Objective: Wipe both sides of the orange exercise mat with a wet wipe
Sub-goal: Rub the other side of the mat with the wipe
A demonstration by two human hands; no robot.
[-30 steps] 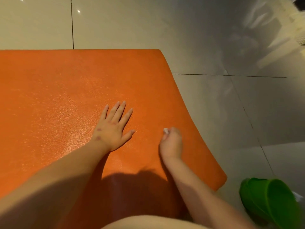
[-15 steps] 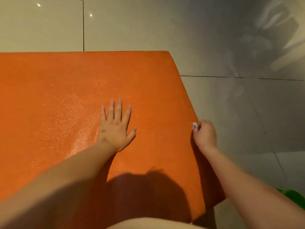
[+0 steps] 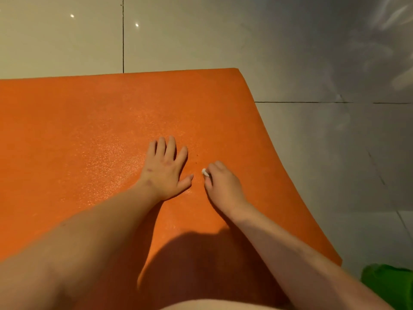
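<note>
Mat (image 3: 89, 130) flat on floor (image 3: 335, 153), left side cut off. Left hand (image 3: 164, 173) flat on it, fingers straight. Right hand (image 3: 223, 186) curled round wipe (image 3: 205, 172), mostly hidden.

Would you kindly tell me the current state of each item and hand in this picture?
Orange mat: spread on the tiled floor, sheen in patches.
Left hand: pressed flat, fingers straight.
Wet wipe: bunched small, mostly hidden.
Right hand: fingers curled, pinching the wipe.
Green object: on the floor, partly cropped.

Dim warm light, dark foreground shadow, wide-angle bowed edges.
</note>
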